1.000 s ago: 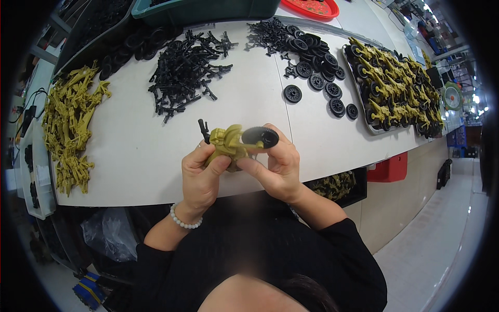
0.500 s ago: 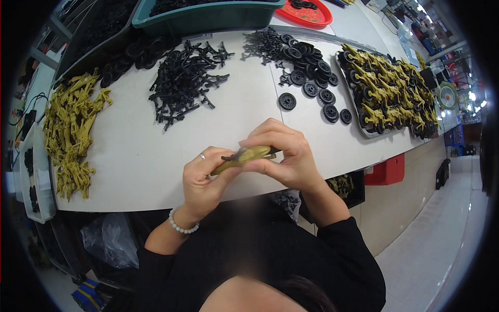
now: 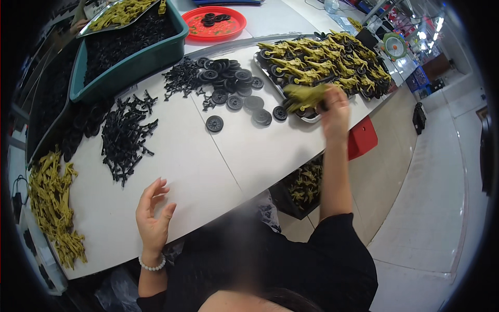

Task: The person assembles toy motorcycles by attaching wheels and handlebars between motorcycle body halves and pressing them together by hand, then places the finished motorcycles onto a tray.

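Observation:
My right hand [image 3: 335, 112] reaches out to the right and grips an olive-yellow plastic toy part [image 3: 305, 94], smeared by motion. It is over the near left corner of a metal tray [image 3: 270, 79] heaped with similar yellow parts fitted with black wheels. My left hand [image 3: 152, 221] hovers above the near left of the white table [image 3: 192, 179], fingers apart and curved, holding nothing. Beyond that hand lies a pile of thin black plastic pieces [image 3: 123, 138]. Black spoked wheels [image 3: 214, 123] are spread between that pile and the tray, with small black pieces [image 3: 182, 75] behind them.
Bare yellow parts [image 3: 52, 208] are heaped at the left edge. A teal bin [image 3: 179, 44] of black pieces and a red round tray [image 3: 236, 26] with wheels stand at the back. Below the table's front edge are a dark crate [image 3: 283, 200] of yellow parts and a red bin [image 3: 364, 139].
My hands have parted. The right carried the yellow part from the middle of the table to the metal tray; the left let go and opened. The view has swung right.

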Demonstrator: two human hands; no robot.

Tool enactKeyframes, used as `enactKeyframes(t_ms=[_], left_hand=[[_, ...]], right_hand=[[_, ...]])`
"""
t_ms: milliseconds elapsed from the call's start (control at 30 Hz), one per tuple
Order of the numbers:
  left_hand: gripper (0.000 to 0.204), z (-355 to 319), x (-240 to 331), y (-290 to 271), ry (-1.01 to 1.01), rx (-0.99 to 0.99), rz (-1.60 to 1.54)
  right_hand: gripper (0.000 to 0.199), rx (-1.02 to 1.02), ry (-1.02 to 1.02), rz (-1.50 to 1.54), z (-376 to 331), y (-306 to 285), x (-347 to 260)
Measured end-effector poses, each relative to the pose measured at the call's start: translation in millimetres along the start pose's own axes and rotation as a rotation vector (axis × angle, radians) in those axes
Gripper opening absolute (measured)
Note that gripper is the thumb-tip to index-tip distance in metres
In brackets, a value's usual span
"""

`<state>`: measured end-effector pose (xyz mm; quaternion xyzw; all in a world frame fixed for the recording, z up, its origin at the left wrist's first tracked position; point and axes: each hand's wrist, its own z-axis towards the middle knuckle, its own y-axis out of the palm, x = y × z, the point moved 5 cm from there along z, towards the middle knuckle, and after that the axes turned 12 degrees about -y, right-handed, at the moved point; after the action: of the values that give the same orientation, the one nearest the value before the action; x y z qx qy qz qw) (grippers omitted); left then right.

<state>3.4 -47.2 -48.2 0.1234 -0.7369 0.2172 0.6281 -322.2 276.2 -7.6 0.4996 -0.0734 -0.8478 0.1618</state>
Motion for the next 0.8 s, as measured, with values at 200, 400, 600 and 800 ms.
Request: enactKeyframes(t_ms=[200,400,600,800], left_hand=[[0.043,-9.0,-8.4,1.2,0.051,0.102,0.182],[0.037,-10.7,0.3,6.6,0.133,0.116,0.36],[0.034,-9.1,1.9,11.6,0.219,0.123,0.455],[0.033,-10.3,2.4,12.5,0.245,0.136,0.48]], right_hand=[[0.02,0.509,-0.085,-0.247,110.8,-192.4,-4.5],[0.018,0.349,0.053,-0.269,149.8,-235.0,14.6],[0.024,0.05,0.087,-0.068,153.4,-127.7,31.3],[0.022,0.149,0.188,-0.179,183.7,-56.4,79.6]])
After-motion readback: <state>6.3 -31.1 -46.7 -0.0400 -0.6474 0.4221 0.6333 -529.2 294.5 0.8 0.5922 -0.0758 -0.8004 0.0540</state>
